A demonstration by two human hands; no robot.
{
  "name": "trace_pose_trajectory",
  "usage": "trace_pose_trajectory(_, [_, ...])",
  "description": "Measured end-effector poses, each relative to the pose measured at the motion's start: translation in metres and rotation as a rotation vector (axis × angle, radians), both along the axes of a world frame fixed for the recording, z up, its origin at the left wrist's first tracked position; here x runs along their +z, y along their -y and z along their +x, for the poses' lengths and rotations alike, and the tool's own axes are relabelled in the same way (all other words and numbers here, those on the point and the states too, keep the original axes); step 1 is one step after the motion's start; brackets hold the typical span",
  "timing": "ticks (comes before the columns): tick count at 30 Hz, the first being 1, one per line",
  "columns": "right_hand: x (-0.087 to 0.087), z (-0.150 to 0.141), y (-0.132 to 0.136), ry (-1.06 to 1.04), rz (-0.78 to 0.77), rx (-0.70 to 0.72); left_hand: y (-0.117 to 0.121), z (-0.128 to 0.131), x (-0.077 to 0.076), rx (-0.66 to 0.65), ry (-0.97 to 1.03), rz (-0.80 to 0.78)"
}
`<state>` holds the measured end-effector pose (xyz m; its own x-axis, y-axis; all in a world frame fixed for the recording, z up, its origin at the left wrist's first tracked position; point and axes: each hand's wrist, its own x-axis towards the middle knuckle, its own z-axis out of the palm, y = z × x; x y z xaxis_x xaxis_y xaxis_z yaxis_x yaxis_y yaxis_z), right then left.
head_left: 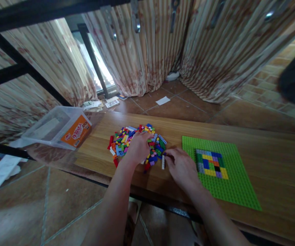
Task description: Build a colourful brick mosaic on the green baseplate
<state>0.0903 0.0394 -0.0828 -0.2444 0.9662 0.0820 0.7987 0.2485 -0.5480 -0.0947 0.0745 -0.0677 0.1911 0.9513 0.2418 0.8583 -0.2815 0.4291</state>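
A heap of small building bricks (pixel 124 140) in many colours lies on the wooden bench top. My left hand (pixel 139 147) rests over the middle of this heap, its fingers stretched out among the bricks. Along the heap's right edge my right hand (pixel 182 165) has thumb and fingers drawn together. Something small and dark shows at those fingertips, too small to name. Just below them lies a long pale brick (pixel 163 162). Right of that hand is a green studded baseplate (pixel 239 184), bearing a flat, roughly square patch of coloured bricks (pixel 211 164).
A clear plastic box (pixel 47 126) with an orange label stands at the bench's left end. Black metal bars (pixel 29 68) cross the upper left. Striped curtains (pixel 142 51) hang behind. On the tiled floor lie papers (pixel 111 102) and a white sheet (pixel 163 100).
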Motion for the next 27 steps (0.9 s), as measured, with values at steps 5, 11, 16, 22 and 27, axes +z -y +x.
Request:
trace_pose_trajectory(5, [-0.004,0.000,-0.003,-0.003,0.026,-0.025,0.005,-0.011,0.004,0.040,0.042,-0.025])
trace_pose_trajectory(11, [-0.007,-0.004,-0.006,0.009,0.066,-0.066,0.006,-0.014,0.008,0.090,0.047,-0.008])
trace_pose_trajectory(16, [-0.013,-0.009,-0.006,0.048,0.121,-0.045,0.007,-0.016,0.010,0.115,0.073,0.000])
trace_pose_trajectory(22, [-0.019,-0.009,-0.006,-0.100,0.145,0.038,0.008,-0.021,0.009,0.118,0.126,0.010])
trace_pose_trajectory(27, [-0.014,-0.001,-0.007,-0.105,0.126,-0.012,0.009,-0.024,0.008,0.120,0.125,0.026])
